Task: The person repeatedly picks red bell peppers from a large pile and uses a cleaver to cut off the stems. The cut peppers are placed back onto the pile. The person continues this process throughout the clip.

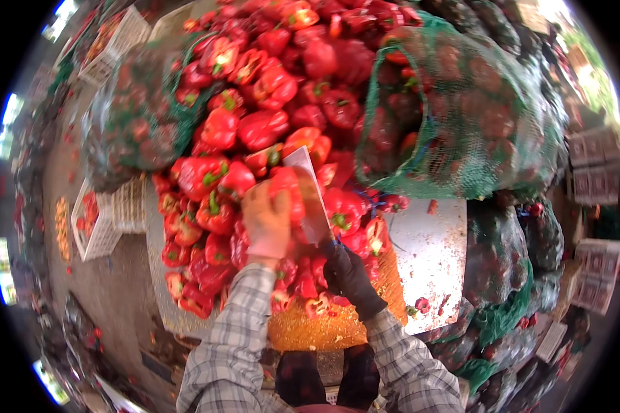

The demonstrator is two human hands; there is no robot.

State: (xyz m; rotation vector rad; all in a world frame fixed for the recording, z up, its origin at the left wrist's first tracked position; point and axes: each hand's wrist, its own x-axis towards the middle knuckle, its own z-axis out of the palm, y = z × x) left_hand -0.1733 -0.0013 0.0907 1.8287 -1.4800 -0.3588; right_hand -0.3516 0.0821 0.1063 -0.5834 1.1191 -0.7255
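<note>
My left hand (266, 222), in an orange glove, grips a red bell pepper (288, 188) above the heap. My right hand (349, 276), in a dark glove, holds a broad-bladed knife (310, 196) by its handle. The blade points away from me, close along the pepper's right side; blur hides whether it touches. Beneath both hands spreads a large pile of red bell peppers (268, 124), some cut open, on a pale table (434, 248). Nearest me is an orange-brown board (320, 328) strewn with seeds.
Two green mesh sacks of peppers lie on the heap, a left sack (134, 113) and an open-mouthed right sack (470, 108). White plastic crates, including one with pepper pieces (95, 227), stand on the left floor. More filled sacks (496, 253) crowd the table's right side.
</note>
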